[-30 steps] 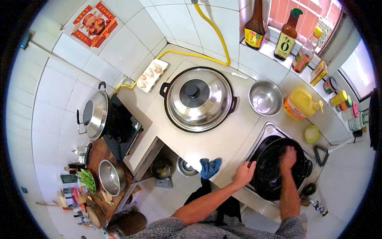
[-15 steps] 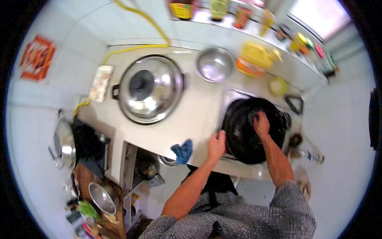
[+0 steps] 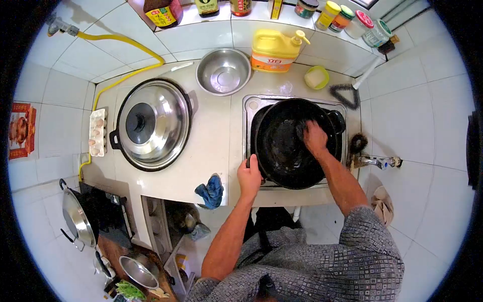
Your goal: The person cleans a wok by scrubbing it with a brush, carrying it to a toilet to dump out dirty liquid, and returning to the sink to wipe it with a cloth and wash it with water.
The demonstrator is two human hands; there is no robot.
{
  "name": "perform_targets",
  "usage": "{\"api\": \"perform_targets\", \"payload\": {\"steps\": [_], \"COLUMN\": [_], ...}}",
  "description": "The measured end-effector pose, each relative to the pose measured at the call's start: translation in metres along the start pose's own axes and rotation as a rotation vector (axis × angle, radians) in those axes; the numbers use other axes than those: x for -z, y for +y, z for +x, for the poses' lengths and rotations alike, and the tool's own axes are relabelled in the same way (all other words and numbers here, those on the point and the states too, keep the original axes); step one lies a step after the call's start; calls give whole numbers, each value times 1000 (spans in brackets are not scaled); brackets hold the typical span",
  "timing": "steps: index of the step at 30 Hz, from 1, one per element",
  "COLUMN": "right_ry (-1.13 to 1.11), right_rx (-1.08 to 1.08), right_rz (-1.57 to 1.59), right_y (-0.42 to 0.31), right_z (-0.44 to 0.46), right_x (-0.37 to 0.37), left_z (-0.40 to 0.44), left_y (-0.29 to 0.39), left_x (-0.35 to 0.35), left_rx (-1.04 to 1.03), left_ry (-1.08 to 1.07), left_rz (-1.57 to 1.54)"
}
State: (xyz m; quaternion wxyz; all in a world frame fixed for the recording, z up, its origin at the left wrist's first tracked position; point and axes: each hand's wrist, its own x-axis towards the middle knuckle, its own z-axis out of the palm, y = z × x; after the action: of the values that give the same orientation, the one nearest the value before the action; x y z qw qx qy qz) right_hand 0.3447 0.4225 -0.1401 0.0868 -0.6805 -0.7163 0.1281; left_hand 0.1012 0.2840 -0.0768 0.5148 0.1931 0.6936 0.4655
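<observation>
A large black wok [image 3: 282,161] rests in the steel sink [image 3: 251,105], its inside wet and glossy. My left hand [image 3: 249,176] is wrapped round the wok's handle at its left rim. Reaching inside, my right hand [image 3: 315,137] has its fingers curled against the wok's inner right wall. Whatever it holds is dark and blends with the wok, so I cannot make it out. The wok's other handle [image 3: 337,122] sticks out at the right, free of my hands.
A lidded pan [image 3: 161,121] stands left on the counter, near an egg tray [image 3: 98,133] and a blue cloth [image 3: 210,191]. Behind the sink are a steel bowl [image 3: 223,72], a yellow detergent jug [image 3: 274,50] and a green dish [image 3: 317,77]. The tap [image 3: 375,161] is right.
My head view has shifted, so the whole scene sits differently and looks sharper. Inside the wok, my right hand remains near the right wall. The left still grips the handle.
</observation>
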Motion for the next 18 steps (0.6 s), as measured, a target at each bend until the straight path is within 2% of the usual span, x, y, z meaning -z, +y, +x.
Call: {"api": "perform_targets", "payload": {"steps": [2,4,6,8,10,12,14,16,18], "right_ry": [-321,-502,-557,-332,-157,132,199,24,-144], "right_rx": [-145,13,94,187,179,131,-271,-358,-314], "right_rz": [-75,-17,335,550,725,554,343,147,98], "right_y": [5,-16,-52,-91,-114,-99,-68,-30,-2], "right_z": [-43,-81,-91,-79,-35,13,32,13,-18], "right_x": [10,15,-3,-33,-37,-47,-34,-16,-11], "left_z": [1,1,2,3,3,3,2,3,0], "left_y": [3,4,2,2,0,1,1,4,9], "left_x": [-3,-1,2,3,4,5,7,5,1], "left_rx": [23,51,71,57,52,20,37,43,47], "left_ry": [2,14,-22,-24,-30,-55,-55,-54,-56], "left_rz": [-33,-58,-16,-22,-23,-7,19,21,-10]}}
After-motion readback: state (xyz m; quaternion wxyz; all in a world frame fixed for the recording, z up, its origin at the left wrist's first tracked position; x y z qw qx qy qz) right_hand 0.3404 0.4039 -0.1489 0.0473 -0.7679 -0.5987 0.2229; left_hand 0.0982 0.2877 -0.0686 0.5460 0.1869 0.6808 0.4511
